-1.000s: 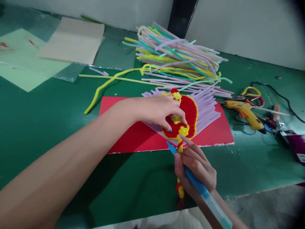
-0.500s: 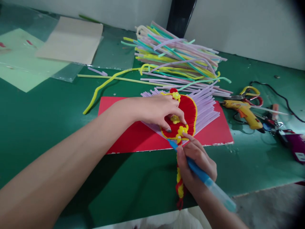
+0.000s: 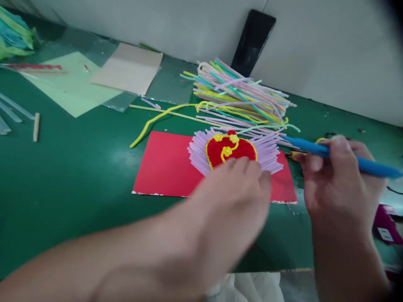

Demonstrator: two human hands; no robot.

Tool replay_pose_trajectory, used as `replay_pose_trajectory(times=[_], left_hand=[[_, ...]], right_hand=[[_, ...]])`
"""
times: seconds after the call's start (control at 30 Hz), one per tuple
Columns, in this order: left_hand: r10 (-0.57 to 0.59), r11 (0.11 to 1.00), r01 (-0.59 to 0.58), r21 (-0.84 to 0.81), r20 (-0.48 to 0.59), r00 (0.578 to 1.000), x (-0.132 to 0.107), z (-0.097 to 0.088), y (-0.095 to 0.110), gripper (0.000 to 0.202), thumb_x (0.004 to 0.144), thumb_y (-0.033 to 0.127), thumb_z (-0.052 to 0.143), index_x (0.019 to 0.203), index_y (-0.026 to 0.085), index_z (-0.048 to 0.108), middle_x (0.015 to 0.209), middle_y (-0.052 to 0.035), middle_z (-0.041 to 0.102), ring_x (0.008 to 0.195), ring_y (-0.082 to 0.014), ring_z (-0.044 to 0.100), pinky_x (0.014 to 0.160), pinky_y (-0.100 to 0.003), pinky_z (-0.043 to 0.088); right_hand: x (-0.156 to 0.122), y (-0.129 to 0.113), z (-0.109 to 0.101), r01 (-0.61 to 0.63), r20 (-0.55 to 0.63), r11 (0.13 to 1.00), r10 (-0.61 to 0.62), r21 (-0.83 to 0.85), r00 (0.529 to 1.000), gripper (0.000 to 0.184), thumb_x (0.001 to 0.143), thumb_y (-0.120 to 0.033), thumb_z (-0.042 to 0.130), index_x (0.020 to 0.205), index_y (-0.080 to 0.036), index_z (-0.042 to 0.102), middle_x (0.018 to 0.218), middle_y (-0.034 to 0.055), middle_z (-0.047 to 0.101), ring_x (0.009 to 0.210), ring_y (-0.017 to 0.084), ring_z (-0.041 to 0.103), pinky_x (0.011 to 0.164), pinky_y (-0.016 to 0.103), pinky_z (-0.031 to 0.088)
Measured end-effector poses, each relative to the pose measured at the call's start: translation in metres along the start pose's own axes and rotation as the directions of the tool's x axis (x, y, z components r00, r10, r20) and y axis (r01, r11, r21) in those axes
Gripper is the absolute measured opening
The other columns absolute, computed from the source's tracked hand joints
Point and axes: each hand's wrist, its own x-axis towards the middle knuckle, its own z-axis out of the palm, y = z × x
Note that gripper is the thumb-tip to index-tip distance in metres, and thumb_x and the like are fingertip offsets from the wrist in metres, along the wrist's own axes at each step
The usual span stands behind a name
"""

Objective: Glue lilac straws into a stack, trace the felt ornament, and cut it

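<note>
A red heart-shaped piece with yellow fuzzy edging and yellow flowers lies over a fan of lilac pipe cleaners on a red card. My left hand, blurred, reaches over the lower end of the piece with bent fingers closed. Its fingertips are out of sight, and it covers the twisted red-and-yellow stem. Away to the right, my right hand is closed round a long blue pen, raised over the table with its tip pointing left.
Behind the card lies a heap of mixed pipe cleaners. A phone leans on the wall. Paper sheets are at the back left. Glue sticks lie far left, and a purple box sits at the right.
My right hand has left the heart-shaped piece and moved right and up with the pen. My left hand has shifted down from the heart's middle to its lower end. The view has shifted.
</note>
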Motion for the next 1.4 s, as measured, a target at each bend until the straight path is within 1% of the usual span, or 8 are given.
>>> replay_pose_trajectory(times=[0.07,0.17,0.27,0.4,0.67,1.27,1.33,1.4], left_hand=[[-0.089,0.995,0.09,0.034,-0.035,0.995,-0.005,0.021,0.038,0.046,0.096,0.021,0.033,0.138,0.007,0.044,0.147,-0.0165,0.041,0.134,-0.0269,0.041,0.105,-0.038,0.04],[-0.204,0.973,0.215,0.079,-0.132,0.97,0.005,0.063,0.069,0.055,0.095,0.036,0.041,0.14,0.004,0.042,0.148,-0.0178,0.037,0.138,-0.0275,0.034,0.108,-0.037,0.038],[-0.29,0.931,0.332,0.153,-0.245,0.925,0.023,0.09,0.069,0.063,0.096,0.048,0.039,0.139,0.003,0.043,0.148,-0.0166,0.038,0.138,-0.0292,0.033,0.11,-0.038,0.036],[-0.47,0.859,0.493,0.14,-0.172,0.866,0.04,0.096,0.058,0.063,0.095,0.05,0.038,0.139,0.006,0.045,0.147,-0.0129,0.04,0.139,-0.0295,0.032,0.114,-0.04,0.031],[-0.57,0.807,0.586,0.081,-0.158,0.807,0.05,0.106,0.05,0.059,0.094,0.047,0.043,0.141,0.012,0.043,0.148,-0.0108,0.04,0.137,-0.0315,0.033,0.114,-0.057,0.024],[-0.561,0.807,0.58,0.112,-0.166,0.811,0.051,0.122,0.05,0.054,0.094,0.036,0.043,0.144,0.016,0.039,0.146,-0.0092,0.044,0.136,-0.0371,0.027,0.11,-0.06,0.026],[-0.558,0.808,0.577,0.119,-0.159,0.814,0.051,0.122,0.049,0.053,0.093,0.035,0.045,0.144,0.017,0.04,0.145,-0.0083,0.045,0.137,-0.0371,0.026,0.109,-0.06,0.028],[-0.554,0.812,0.571,0.118,-0.149,0.819,0.051,0.122,0.049,0.054,0.093,0.037,0.046,0.144,0.018,0.039,0.144,-0.0079,0.047,0.138,-0.0367,0.025,0.11,-0.06,0.027]], right_hand=[[0.024,-0.004,0.015,-0.031,0.036,0.997,0.028,0.075,0.999,0.01,0.081,-0.026,0.068,0.074,-0.021,0.064,0.054,-0.006,0.05,0.051,0.011,0.051,0.06,0.03,0.049],[0.043,-0.006,0.047,0.025,0.344,0.999,-0.035,0.032,0.938,0.014,0.079,-0.032,0.07,0.075,-0.02,0.067,0.053,-0.0054,0.055,0.049,0.01,0.052,0.054,0.027,0.043],[0.042,-0.002,0.078,-0.009,0.636,1.0,-0.004,0.018,0.772,0.026,0.08,-0.044,0.067,0.073,-0.019,0.065,0.054,-0.0042,0.057,0.051,0.009,0.053,0.055,0.025,0.043],[0.03,0.005,0.101,-0.081,0.784,0.996,0.025,0.032,0.621,0.037,0.079,-0.054,0.063,0.068,-0.019,0.059,0.055,-0.0041,0.054,0.054,0.01,0.052,0.057,0.025,0.043],[0.02,0.016,0.102,-0.082,0.842,0.994,0.102,-0.069,0.53,0.046,0.082,-0.061,0.055,0.067,-0.017,0.056,0.057,-0.0031,0.05,0.054,0.009,0.044,0.054,0.025,0.037],[0.006,0.031,0.104,0.135,0.953,0.981,0.098,-0.141,0.286,0.04,0.087,-0.047,0.051,0.059,-0.02,0.039,0.057,-0.0051,0.039,0.055,0.009,0.035,0.05,0.026,0.027],[0.005,0.033,0.105,0.164,0.957,0.977,0.088,-0.138,0.278,0.042,0.087,-0.047,0.052,0.058,-0.02,0.038,0.055,-0.0053,0.038,0.053,0.009,0.035,0.049,0.026,0.025],[0.005,0.035,0.106,0.193,0.945,0.972,0.065,-0.133,0.321,0.042,0.087,-0.046,0.052,0.057,-0.02,0.038,0.055,-0.0052,0.038,0.053,0.009,0.035,0.049,0.026,0.025]])
